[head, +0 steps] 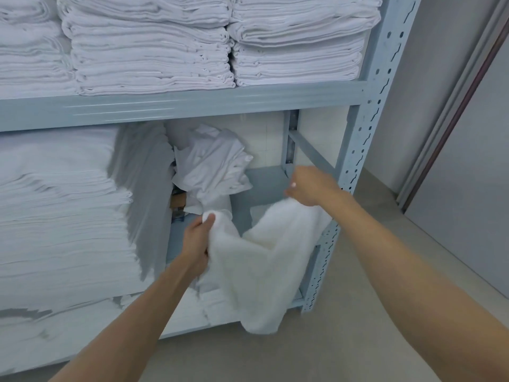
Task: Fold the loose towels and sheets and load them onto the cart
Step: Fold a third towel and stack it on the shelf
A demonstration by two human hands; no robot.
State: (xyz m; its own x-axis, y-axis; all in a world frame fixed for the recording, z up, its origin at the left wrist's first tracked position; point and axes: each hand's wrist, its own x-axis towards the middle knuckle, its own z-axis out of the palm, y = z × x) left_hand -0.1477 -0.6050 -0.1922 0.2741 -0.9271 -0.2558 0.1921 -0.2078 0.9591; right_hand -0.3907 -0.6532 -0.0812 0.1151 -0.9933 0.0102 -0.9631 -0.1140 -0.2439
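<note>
Fingers (205, 220) of the left hand (197, 244) are curled around one bunched edge of a white towel (259, 260), with the thumb pressed on top of the cloth. Fingers of the right hand (311, 187) are closed on the other upper edge of the towel, so both hands hold it. Between the two hands the towel sags in a curve, and its lower part hangs down in loose folds in front of the rack (360, 139), near the front right post. It touches no shelf that I can see. Both hands are in front of the middle shelf (264, 186) of the rack; the right hand is higher and closer to the post. At the back of this shelf lies a crumpled sheet (217, 164), not folded, behind the left hand. Left of it, on the same shelf, stands a tall stack of folded linen (60, 210). On the upper shelf are more folded stacks (154, 51), side by side. Below the rack is a pale floor (358, 340), and a grey wall (429, 106) is right of the post.
</note>
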